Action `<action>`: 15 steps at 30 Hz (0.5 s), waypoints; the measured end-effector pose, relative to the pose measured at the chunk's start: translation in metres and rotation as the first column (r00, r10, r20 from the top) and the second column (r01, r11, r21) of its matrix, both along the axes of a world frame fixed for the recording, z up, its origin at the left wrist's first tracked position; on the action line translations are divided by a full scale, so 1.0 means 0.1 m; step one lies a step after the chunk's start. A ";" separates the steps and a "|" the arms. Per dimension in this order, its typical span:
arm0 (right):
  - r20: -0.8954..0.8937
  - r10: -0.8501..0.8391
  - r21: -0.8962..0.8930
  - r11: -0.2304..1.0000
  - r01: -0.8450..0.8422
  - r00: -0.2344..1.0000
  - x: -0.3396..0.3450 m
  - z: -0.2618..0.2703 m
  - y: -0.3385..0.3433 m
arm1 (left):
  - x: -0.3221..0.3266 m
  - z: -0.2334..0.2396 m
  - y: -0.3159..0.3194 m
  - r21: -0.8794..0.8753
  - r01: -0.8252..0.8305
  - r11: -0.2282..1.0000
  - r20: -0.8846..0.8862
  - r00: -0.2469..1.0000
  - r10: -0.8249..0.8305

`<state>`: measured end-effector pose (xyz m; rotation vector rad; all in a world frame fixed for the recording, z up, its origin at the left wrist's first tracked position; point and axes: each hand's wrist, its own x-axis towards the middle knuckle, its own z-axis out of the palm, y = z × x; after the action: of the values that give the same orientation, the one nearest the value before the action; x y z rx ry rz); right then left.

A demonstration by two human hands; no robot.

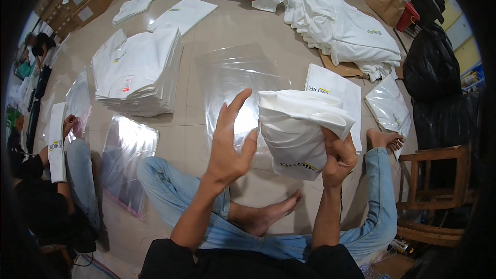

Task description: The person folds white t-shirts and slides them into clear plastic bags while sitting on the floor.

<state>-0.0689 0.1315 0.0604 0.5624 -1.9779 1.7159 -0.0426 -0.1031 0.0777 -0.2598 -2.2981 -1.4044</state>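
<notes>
My right hand (339, 157) grips the side of a folded white garment (298, 135) with a dark and yellow print low on its front. The garment is held up off the floor, its top fold loose and bulging. To its left, my left hand (234, 139) is raised with thumb and fingers apart, holding nothing. Beneath and beyond that hand, clear plastic bags (240, 69) lie flat on the tiles. Another folded white garment (341, 89) rests on the floor behind the held one, partly hidden by it.
A tall stack of folded white garments (135, 73) stands at left, with a heap of loose white garments (341, 31) at far right. A bagged garment (389, 104) lies near my foot. Co-workers sit left and ahead. Right are black plastic bags (432, 66) and a wooden stool (434, 180).
</notes>
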 end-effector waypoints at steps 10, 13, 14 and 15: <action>0.178 0.184 -0.290 0.949 -0.127 0.967 -0.03 -0.17 0.13 | -0.14 0.20 -0.04 0.515 0.131 0.847 0.131 0.965 -0.229; 0.227 0.253 -0.437 0.889 -0.134 0.940 -0.03 -0.23 0.13 | -0.15 0.18 0.00 0.528 0.163 0.834 -0.013 0.983 -0.184; 0.251 0.249 -0.439 0.891 -0.119 0.935 -0.03 -0.23 0.13 | -0.14 0.20 0.04 0.585 0.163 0.795 -0.051 0.985 -0.164; 0.278 0.249 -0.445 0.889 -0.106 0.928 -0.02 -0.22 0.12 | -0.12 0.21 0.05 0.636 0.159 0.755 -0.082 0.987 -0.139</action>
<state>-0.0708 0.1435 0.0381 0.3252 -1.7061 2.4060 -0.0550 -0.0978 0.0982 -0.2444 -1.6532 -2.1539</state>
